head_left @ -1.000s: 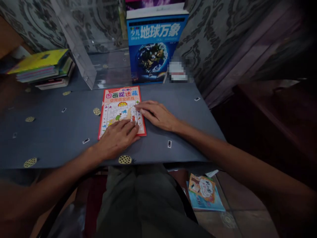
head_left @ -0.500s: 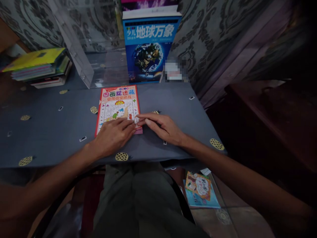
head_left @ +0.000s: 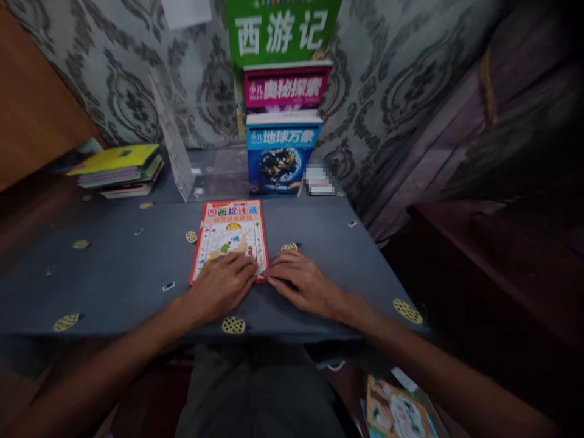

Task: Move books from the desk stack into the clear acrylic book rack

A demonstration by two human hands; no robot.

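Note:
A picture book (head_left: 230, 234) with a red border, colourful Chinese title and small cartoon drawings lies closed on the cloth-covered table. My left hand (head_left: 225, 283) rests flat over the book's lower part, fingers stretched toward its bottom right corner. At that same corner, my right hand (head_left: 303, 286) has its thumb and fingertips brought close together on the book's edge. Both hands' fingertips nearly meet there. The pages under the cover are hidden.
Behind the book, a clear stand (head_left: 182, 173) and upright blue (head_left: 278, 167), magenta (head_left: 287, 88) and green books (head_left: 285, 33) rise against the patterned wall. A book stack (head_left: 121, 170) sits at the left. More books (head_left: 396, 410) lie below the table, right.
The view has tilted up, showing more of the upright books. My right fingertips have drawn in at the book's lower corner; the pink strip seen under the cover there no longer shows.

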